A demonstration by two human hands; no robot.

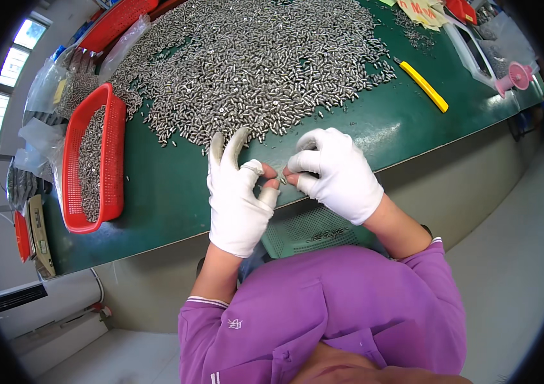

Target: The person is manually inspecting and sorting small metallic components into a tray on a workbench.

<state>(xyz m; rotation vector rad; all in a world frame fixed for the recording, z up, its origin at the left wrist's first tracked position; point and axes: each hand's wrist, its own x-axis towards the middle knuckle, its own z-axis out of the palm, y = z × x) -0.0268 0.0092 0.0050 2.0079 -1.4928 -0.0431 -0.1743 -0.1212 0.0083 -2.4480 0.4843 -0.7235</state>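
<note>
Left hand: the left hand [238,200] wears a white cloth glove [236,221], thumb and forefinger tips bare, two other fingers spread toward the pile's near edge.
Left grip: thumb and forefinger curl close together; I cannot tell whether they press on anything.
Right hand: the right hand [339,168] is gloved alike, its fingers bent and rounded.
Right grip: bare thumb and forefinger tips pinch a small metal piece [283,181].
Metal piece: short, shiny, between both hands' fingertips, above the worktop [163,205] near its near edge.
Worktop: smooth, dark green, slightly glossy.
Pile: a broad pile [252,70] of little silvery metal pieces, pebbly in texture, covers the far middle.
Left side: a red plastic basket [115,160], long and perforated, holds more; crinkled clear bags [38,137] sit beyond.
Right side: a slim yellow cutter [424,86] and a pink flanged spool [516,78].
Below: a green mesh basket [278,240] with dark bits inside.
Clothing: purple shirt [374,288], white-edged sleeves.
</note>
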